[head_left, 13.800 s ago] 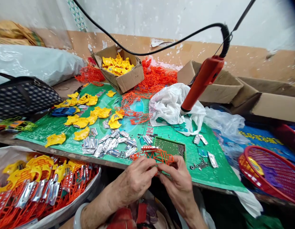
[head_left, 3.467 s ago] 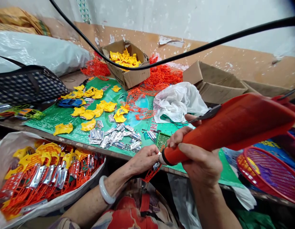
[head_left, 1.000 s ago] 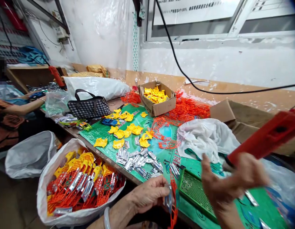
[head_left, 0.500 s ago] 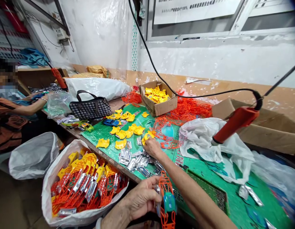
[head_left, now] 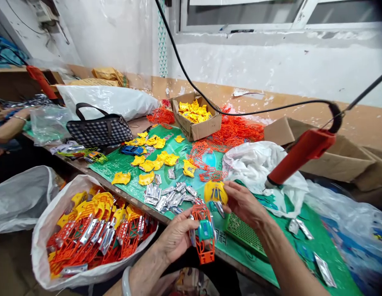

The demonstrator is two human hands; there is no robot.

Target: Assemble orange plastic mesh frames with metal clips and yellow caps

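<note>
My left hand (head_left: 177, 236) is closed on an orange plastic toy-car frame (head_left: 206, 257), held upright at the table's front edge. A teal piece (head_left: 205, 229) sits inside it, with silvery parts along its sides. Between the thumb and fingers of my right hand (head_left: 245, 203) is a yellow plastic shell (head_left: 215, 192) with dark markings, just above the frame and apart from it. Silver parts (head_left: 169, 199) lie heaped behind my left hand. More yellow shells (head_left: 161, 161) are scattered on the green table cover (head_left: 117, 160).
A white sack (head_left: 39, 246) of part-built toys stands at lower left. A red power screwdriver (head_left: 299, 158) hangs at right above a white plastic bag (head_left: 255, 160). Farther back are a carton (head_left: 206, 130) of yellow shells and tangled orange frames (head_left: 240, 129). A green basket (head_left: 245, 234) sits beneath my right forearm.
My right hand has lifted a yellow shell off the table and brought it toward me, close to the frame. My left hand has raised the orange frame slightly. The view has shifted.
</note>
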